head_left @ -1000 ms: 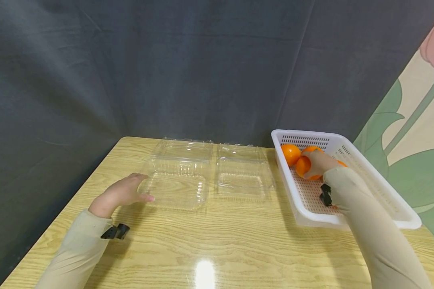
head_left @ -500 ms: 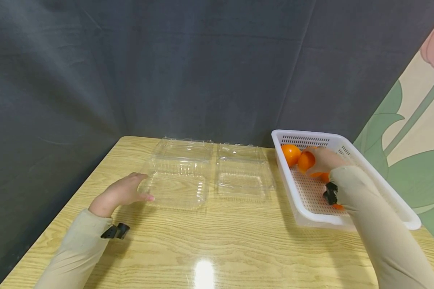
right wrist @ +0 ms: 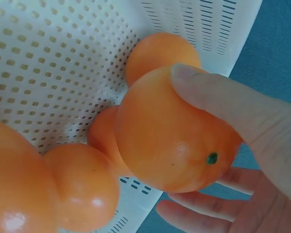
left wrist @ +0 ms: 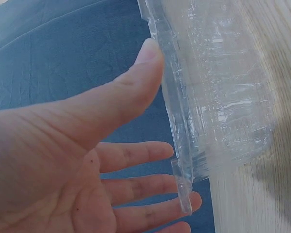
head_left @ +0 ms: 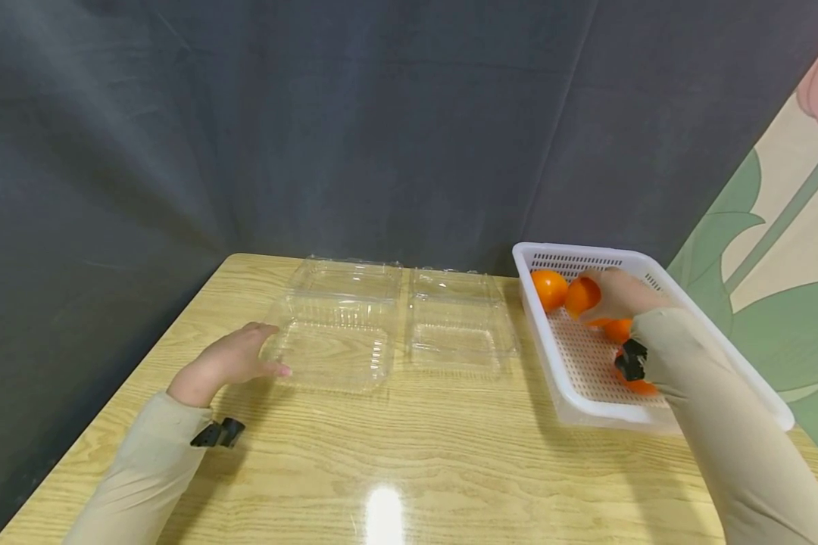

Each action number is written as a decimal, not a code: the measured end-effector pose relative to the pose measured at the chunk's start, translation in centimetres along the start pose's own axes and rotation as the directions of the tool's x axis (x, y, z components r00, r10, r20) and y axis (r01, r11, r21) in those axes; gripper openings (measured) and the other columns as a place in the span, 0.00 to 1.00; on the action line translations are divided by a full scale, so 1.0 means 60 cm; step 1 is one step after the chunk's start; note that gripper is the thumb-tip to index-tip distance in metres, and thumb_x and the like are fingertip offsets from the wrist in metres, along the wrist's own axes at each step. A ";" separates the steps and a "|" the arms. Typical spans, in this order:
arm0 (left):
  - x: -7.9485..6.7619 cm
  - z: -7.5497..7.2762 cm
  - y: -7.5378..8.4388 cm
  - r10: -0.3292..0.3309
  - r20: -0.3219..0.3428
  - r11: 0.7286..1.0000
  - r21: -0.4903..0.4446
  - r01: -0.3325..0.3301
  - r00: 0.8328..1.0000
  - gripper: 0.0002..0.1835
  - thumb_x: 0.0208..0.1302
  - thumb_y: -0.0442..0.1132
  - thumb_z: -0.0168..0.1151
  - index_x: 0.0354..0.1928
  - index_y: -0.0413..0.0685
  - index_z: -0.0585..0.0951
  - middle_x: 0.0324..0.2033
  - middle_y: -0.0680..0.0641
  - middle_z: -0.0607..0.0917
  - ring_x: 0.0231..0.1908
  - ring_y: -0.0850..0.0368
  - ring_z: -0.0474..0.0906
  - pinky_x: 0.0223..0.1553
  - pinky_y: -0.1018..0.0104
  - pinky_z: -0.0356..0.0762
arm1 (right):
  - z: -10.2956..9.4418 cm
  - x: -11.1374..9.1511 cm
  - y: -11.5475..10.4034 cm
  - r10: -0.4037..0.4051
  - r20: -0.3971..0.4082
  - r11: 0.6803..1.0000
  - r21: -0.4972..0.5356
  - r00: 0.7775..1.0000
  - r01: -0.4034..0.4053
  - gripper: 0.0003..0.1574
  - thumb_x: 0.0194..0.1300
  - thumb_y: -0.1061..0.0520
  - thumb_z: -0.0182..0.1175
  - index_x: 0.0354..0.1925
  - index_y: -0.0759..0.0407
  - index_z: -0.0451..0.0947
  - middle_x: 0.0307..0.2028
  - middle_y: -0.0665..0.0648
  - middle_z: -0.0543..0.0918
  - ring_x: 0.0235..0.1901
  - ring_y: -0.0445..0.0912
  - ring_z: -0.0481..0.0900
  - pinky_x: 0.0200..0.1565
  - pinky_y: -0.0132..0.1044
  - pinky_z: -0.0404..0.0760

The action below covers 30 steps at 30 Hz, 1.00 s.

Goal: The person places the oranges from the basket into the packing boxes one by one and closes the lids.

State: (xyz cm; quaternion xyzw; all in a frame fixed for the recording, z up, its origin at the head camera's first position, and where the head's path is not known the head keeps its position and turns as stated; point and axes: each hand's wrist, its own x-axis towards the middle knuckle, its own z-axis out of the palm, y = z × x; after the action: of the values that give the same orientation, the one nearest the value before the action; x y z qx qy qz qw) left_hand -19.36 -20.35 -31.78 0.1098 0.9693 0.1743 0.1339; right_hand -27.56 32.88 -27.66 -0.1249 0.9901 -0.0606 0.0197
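My right hand (head_left: 616,291) grips an orange (right wrist: 165,133) inside the white basket (head_left: 552,375); in the right wrist view the thumb lies over the top and the fingers curl underneath. The fruit's green stem spot faces the camera. Several other oranges (right wrist: 82,189) surround it, one (head_left: 548,290) at the basket's left wall. At the table's left, my left hand (head_left: 232,357) is spread beside a clear plastic clamshell box (head_left: 334,356). Its thumb tip and fingers meet the thin rim (left wrist: 172,102) in the left wrist view, without curling round it.
A second, smaller clear clamshell box (head_left: 460,344) stands with its lid raised, between the first box and the basket. Dark cloth (head_left: 382,129) hangs behind the wooden table (head_left: 416,446). A flower-patterned wall (head_left: 784,265) is at the right.
My right hand has shifted slightly right and back within the basket with the orange, uncovering more oranges nearer the front. My left hand has stayed in place by the box.
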 end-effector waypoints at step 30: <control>0.001 0.000 0.001 0.002 -0.009 1.000 0.008 -0.002 1.000 0.46 0.55 0.53 0.65 0.66 0.28 0.59 0.64 0.23 0.60 0.62 0.27 0.59 0.58 0.38 0.64 | -0.034 -0.013 -0.019 -0.033 -0.013 0.998 -0.050 0.999 0.032 0.32 0.46 0.52 0.72 0.48 0.62 0.73 0.35 0.61 0.80 0.34 0.52 0.73 0.41 0.46 0.72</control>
State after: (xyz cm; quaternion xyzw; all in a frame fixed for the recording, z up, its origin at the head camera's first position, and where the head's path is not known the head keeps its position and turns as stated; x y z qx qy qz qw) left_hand -19.39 -20.30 -31.78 0.1103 0.9705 0.1710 0.1290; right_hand -26.67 32.21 -25.48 -0.1411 0.9893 -0.0372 0.0086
